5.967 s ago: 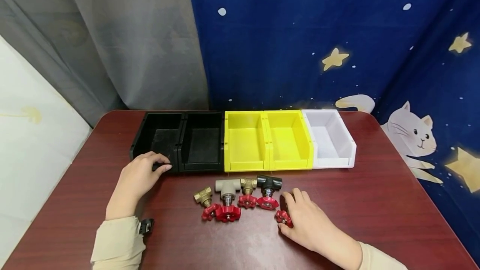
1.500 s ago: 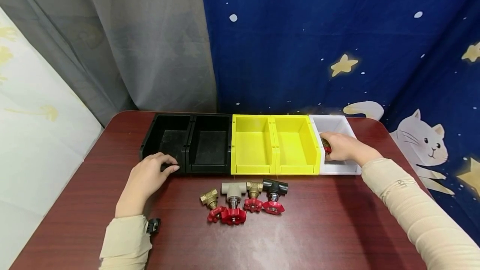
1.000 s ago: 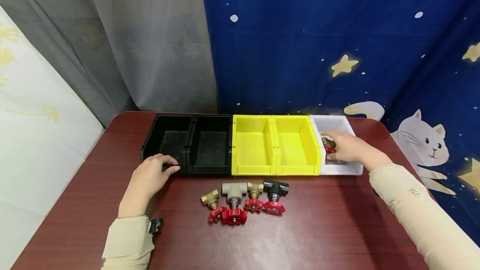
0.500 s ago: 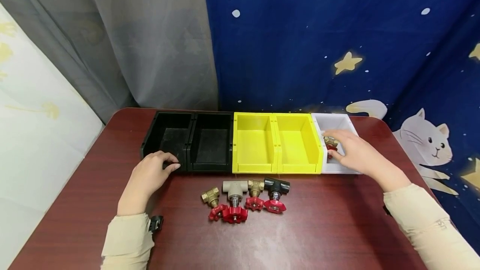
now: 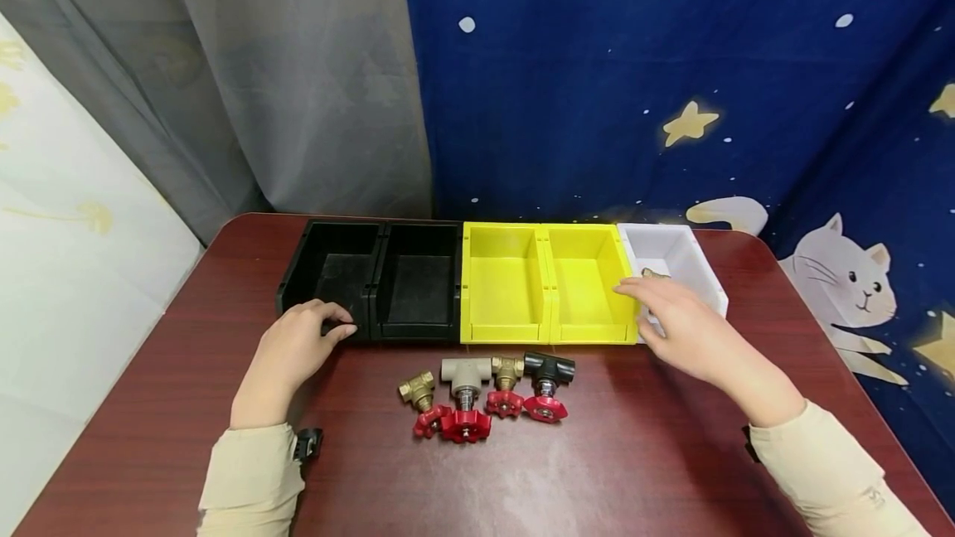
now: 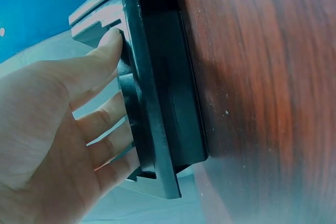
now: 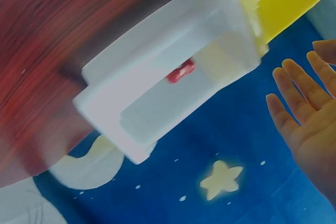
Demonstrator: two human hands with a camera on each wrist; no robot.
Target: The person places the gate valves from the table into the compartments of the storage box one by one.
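Note:
My left hand (image 5: 298,350) rests at the front of the leftmost black bin (image 6: 157,98); its loosely bent fingertips dip behind the front rim and the thumb lies at the rim's end. My right hand (image 5: 682,330), fingers spread and holding nothing, hovers by the wall between the yellow bin (image 5: 589,330) and the white bin (image 5: 705,276). Inside the white bin lies a brass valve (image 5: 654,273), mostly hidden by the hand in the head view; its red handwheel (image 7: 181,71) shows in the right wrist view.
Several valves lie in front of the bins: a brass valve (image 5: 418,389), a grey one (image 5: 466,371), a second brass one (image 5: 507,370) and a black one (image 5: 550,367), all with red handwheels. Another black bin (image 5: 415,284) and another yellow bin (image 5: 500,284) complete the row.
My right hand gripped a brass valve on the table, carried it into the white bin and let go. It has since drawn back toward the yellow bin. My left hand stays put.

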